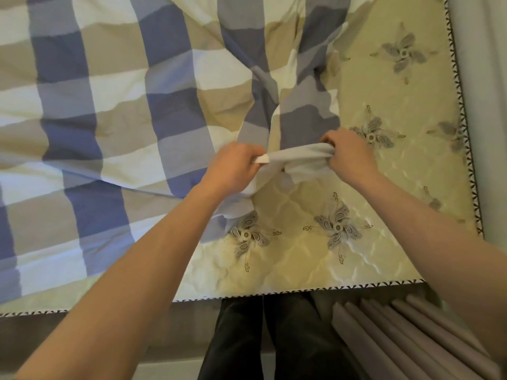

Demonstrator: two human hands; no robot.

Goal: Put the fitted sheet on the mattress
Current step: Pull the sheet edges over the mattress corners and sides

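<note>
A fitted sheet (115,111) in blue, beige and white checks lies spread over the left and middle of the mattress (384,187), bunched into folds toward the right. The mattress is yellow-beige and quilted, with grey flower motifs, and its near right part is bare. My left hand (233,165) pinches the sheet's pale edge, and my right hand (348,154) grips the same edge a short way to the right. The edge is stretched between both hands above the bare mattress.
The mattress's near edge (301,290) and right edge (466,133) carry black-and-white trim. A pale wall (488,78) runs close along the right side. Grey pleated curtain folds (397,338) hang at the lower right beside my dark trousers (260,338).
</note>
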